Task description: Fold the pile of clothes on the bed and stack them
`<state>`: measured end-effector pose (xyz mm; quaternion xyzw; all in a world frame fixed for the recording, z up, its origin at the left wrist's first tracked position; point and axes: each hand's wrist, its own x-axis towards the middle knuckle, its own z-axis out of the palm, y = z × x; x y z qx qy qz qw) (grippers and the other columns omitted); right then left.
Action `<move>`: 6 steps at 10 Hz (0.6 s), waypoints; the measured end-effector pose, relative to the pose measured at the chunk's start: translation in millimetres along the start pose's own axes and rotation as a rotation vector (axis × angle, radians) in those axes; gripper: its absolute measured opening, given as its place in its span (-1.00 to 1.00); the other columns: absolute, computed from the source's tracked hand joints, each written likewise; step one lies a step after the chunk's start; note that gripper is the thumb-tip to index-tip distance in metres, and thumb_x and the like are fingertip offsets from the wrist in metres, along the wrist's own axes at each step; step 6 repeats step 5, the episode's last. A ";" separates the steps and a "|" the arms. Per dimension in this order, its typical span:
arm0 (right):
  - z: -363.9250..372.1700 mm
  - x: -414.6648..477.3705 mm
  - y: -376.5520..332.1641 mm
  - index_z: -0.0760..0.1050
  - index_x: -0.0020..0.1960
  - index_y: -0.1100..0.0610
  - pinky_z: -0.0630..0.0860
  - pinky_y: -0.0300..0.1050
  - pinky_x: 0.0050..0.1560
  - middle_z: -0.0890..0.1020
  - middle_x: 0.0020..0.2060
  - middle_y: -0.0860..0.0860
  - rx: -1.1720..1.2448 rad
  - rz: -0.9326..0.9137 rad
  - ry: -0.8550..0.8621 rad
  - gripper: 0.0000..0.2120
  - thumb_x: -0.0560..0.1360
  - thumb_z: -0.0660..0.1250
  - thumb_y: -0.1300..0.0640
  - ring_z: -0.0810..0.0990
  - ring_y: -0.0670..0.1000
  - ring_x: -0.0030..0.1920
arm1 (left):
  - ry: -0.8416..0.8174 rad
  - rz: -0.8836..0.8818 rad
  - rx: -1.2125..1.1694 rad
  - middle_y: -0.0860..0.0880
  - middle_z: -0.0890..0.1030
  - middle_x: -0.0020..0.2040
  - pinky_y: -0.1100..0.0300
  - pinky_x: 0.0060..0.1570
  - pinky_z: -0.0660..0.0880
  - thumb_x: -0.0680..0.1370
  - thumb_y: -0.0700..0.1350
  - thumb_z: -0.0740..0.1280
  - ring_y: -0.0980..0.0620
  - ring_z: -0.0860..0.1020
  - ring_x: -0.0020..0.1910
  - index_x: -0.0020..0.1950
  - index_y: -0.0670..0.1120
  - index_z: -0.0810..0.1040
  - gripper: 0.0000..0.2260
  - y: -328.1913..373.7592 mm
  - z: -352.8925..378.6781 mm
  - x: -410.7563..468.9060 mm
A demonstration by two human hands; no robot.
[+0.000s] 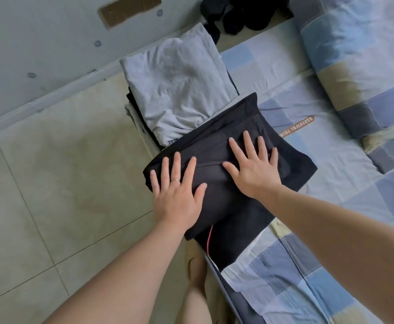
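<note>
Both hands lie flat with fingers straight and spread, gripping nothing. The left hand (176, 195) and the right hand (254, 169) press side by side on the folded dark garment (224, 199). This garment lies at the bed (308, 202) edge, just in front of the grey stack (177, 85), overlapping its near end. I judge the fold is being flattened; it is better to push from the middle outward, so no crease is trapped. Beyond the grey stack, unfolded black clothes (238, 15) wait.

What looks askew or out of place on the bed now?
The folded dark trousers under the left hand and right hand lie skewed to the grey T-shirt stack, overlapping its near corner and overhanging the bed edge. Nothing looks spilled or damaged.
</note>
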<state>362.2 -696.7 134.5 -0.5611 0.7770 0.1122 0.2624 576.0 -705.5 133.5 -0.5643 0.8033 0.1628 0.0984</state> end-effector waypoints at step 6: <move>66.7 10.8 19.1 -0.25 0.61 -0.23 -0.24 0.29 0.55 -0.24 0.62 -0.08 0.012 -0.077 0.038 -0.35 0.62 -0.09 -0.35 -0.23 0.10 0.61 | -0.044 -0.050 -0.016 0.00 -0.27 0.64 -0.15 0.55 -0.27 0.65 0.30 -0.03 -0.07 -0.28 0.61 0.63 0.19 -0.20 -0.38 -1.8 59.1 -5.8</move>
